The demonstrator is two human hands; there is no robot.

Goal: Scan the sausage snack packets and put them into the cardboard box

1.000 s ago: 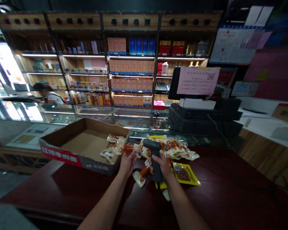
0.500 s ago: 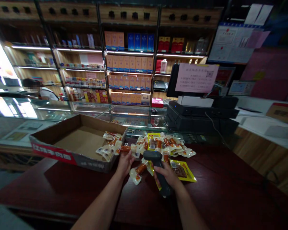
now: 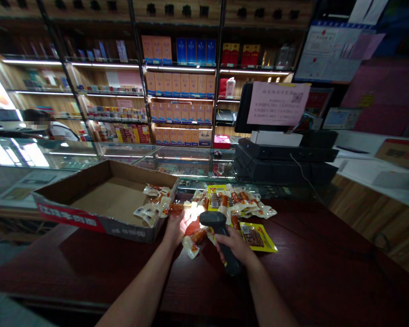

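My right hand (image 3: 232,244) is wrapped round the grip of a dark barcode scanner (image 3: 214,219), whose head points left. Bright light from it falls on my left hand (image 3: 176,227), which is closed on a wrapped sausage (image 3: 176,208) beside the box's right wall. One more wrapped sausage (image 3: 198,236) lies on the table between my hands. Beyond the scanner is a pile of wrapped sausages (image 3: 246,204) with a yellow packet (image 3: 215,202) among them. A second yellow packet (image 3: 258,237) lies flat right of my right hand.
An open cardboard box (image 3: 98,227) stands at the left, several wrapped sausages (image 3: 153,204) in its right end. Behind the dark red table (image 3: 310,272) runs a glass counter (image 3: 150,159). A monitor (image 3: 244,109) stands at the back right. Far left, a person (image 3: 59,131) sits near the shelves.
The scanner's light has come on and shines on my left hand and the sausage's wrapper. The view has shifted slightly; both hands keep their holds.
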